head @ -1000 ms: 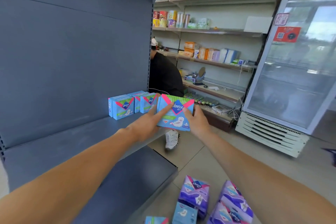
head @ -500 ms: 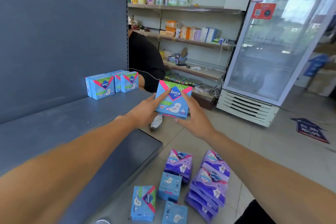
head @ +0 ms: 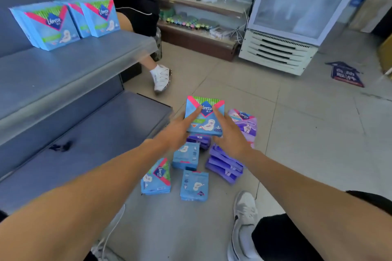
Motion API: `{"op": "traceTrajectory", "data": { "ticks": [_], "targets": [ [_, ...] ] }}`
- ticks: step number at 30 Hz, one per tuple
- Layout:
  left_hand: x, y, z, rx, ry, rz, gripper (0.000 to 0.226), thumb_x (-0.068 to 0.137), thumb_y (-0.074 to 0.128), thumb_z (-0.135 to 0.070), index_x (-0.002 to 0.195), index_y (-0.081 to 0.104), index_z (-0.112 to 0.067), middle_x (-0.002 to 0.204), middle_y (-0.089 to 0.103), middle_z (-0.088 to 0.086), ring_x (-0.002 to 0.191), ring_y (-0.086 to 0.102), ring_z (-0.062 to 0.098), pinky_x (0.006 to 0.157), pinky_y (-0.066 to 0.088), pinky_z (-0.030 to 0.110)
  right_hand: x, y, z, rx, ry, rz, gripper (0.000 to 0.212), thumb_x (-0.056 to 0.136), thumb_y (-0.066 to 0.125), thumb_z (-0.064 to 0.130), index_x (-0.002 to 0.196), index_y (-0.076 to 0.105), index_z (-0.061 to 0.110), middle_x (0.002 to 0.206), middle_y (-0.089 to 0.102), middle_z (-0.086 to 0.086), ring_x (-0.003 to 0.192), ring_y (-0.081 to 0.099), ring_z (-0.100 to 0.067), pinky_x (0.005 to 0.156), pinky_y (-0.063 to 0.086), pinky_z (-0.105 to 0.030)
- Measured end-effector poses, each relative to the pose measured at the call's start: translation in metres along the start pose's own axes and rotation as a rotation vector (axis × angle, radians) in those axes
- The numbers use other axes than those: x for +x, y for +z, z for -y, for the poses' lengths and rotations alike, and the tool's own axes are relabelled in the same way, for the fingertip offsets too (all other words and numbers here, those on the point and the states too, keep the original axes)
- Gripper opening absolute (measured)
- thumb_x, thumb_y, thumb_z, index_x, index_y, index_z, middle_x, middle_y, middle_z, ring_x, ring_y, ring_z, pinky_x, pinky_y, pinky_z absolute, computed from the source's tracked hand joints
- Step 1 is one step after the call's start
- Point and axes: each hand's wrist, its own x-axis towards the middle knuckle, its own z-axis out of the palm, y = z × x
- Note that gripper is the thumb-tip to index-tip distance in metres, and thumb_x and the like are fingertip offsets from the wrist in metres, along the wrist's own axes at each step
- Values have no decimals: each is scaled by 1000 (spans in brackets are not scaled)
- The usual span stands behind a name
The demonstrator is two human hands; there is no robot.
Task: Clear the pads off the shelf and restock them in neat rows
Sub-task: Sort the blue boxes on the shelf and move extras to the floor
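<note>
Right now, from the head camera, both of my hands hold one blue pad pack (head: 204, 115) between them, upright and face toward me, out over the floor. My left hand (head: 177, 131) grips its left side, the index finger lying straight across the printed front up toward the logo, the other fingers hidden behind the pack. My right hand (head: 230, 133) grips the right side the same way, one finger stretched up the front and the rest wrapped around the edge and back. Neither hand is spread wide; each is closed narrowly around the pack's thickness. Both forearms reach forward and slightly inward from the bottom corners, so the wrists nearly meet below the pack.

Directly under the held pack, on the tiled floor (head: 307, 133), lies a loose heap: purple pad packs (head: 224, 165) stacked to the right, and three more blue packs (head: 186, 155) scattered flat to the left and nearer me, one face up and two showing their backs.

To my left, the grey shelf (head: 70, 63) carries a row of blue packs (head: 63, 21) standing upright against the back panel, well apart from my hands. A lower shelf (head: 89, 137) sits beneath it.

Another person's leg in a white shoe (head: 161, 77) stands beyond the shelf end. A glass-door fridge (head: 297, 6) stands at the upper right. My grey shoe (head: 244, 214) shows near the bottom.
</note>
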Motion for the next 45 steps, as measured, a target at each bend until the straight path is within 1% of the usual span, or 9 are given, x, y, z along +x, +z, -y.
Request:
{"op": "traceTrajectory", "data": {
  "ticks": [8, 13, 22, 31, 36, 38, 40, 42, 45],
  "targets": [
    [-21, 139, 77, -77, -147, 182, 89, 94, 50, -1, 149, -3, -46, 155, 25, 7, 133, 41, 29, 106, 39, 38, -40, 118, -76, -7, 189, 262, 100, 83, 67, 11, 155, 0, 24, 160, 11, -10, 143, 30, -28, 108, 40, -37],
    [-39, 204, 104, -140, -181, 255, 95, 91, 51, 5, 148, -4, -49, 161, 10, 0, 142, 31, 25, 102, 41, 35, -66, 158, -109, -18, 281, 407, 99, 84, 64, 12, 155, -4, 22, 161, 6, -12, 142, 29, -31, 110, 32, -33],
    [-54, 246, 114, -61, -302, 324, 98, 92, 52, 4, 146, -8, -52, 161, 6, 8, 140, 35, 30, 101, 47, 37, -84, 190, -129, -57, 393, 607, 110, 83, 66, 14, 152, -18, 34, 161, -12, -5, 115, 57, -31, 92, 51, -33],
    [-52, 225, 87, 30, -357, 400, 93, 93, 57, -6, 151, -7, -43, 161, -4, 6, 138, 37, 26, 95, 49, 30, -84, 176, -118, -108, 446, 672, 111, 85, 68, 11, 152, -18, 33, 160, -11, -1, 129, 46, -21, 93, 49, -25],
    [-54, 182, 63, 155, -353, 375, 95, 91, 62, -21, 151, -9, -41, 161, -10, 6, 147, 15, 27, 105, 42, 34, -70, 142, -98, -228, 340, 637, 106, 79, 70, 33, 153, -6, 35, 162, -3, -8, 145, 22, -33, 113, 36, -37],
    [-55, 157, 55, 169, -356, 355, 94, 91, 61, -28, 151, -9, -41, 161, -10, 6, 149, 6, 28, 110, 37, 39, -61, 116, -75, -237, 353, 638, 99, 80, 68, 32, 155, 3, 30, 162, -3, -8, 147, 14, -39, 116, 29, -45],
    [-53, 127, 47, 194, -351, 315, 92, 90, 60, -34, 152, -8, -40, 162, -7, 6, 149, 3, 28, 113, 33, 44, -51, 86, -50, -240, 325, 599, 89, 85, 65, 29, 155, 12, 24, 161, 5, -8, 145, 21, -37, 115, 28, -42],
    [-50, 93, 39, 234, -340, 269, 90, 88, 60, -38, 153, -2, -37, 162, -3, 7, 149, 2, 27, 115, 29, 46, -38, 62, -27, -300, 218, 540, 74, 89, 61, 38, 152, 25, 22, 154, 27, -6, 139, 34, -29, 111, 32, -34],
    [-50, 25, 26, 304, -338, 195, 86, 87, 59, -38, 154, 5, -33, 162, -2, 9, 149, 0, 28, 117, 25, 46, -6, 32, 20, -309, 149, 513, 62, 88, 54, 53, 140, 45, 22, 141, 48, -6, 130, 47, -27, 105, 41, -36]
  ]
}}
